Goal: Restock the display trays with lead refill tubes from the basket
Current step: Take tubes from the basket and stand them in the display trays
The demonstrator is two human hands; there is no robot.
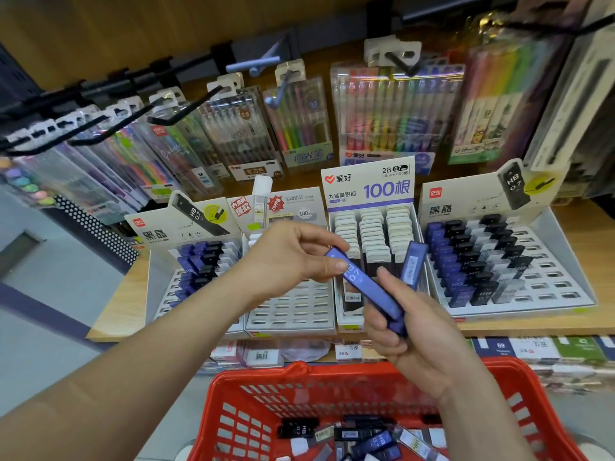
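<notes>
My left hand point(293, 257) pinches the upper end of a blue HB 0.7 lead refill tube point(362, 284) above the shelf. My right hand point(419, 337) grips the lower end of that tube together with a second blue tube point(413, 262) that stands upright behind it. Below, the red basket point(253, 387) holds several loose black, blue and white tubes point(366, 437). Several display trays sit on the shelf: a left tray point(159, 294) partly filled with blue and black tubes, a mostly bare slotted tray point(293, 311), a tray of white-capped tubes point(372, 234), and a right tray point(545, 287) with blue, black and grey tubes.
Packs of coloured pens point(396, 111) hang on hooks above the trays. A wooden shelf edge point(532, 326) runs under the trays, with more boxed stock point(532, 351) below it. Grey floor point(50, 311) lies to the left.
</notes>
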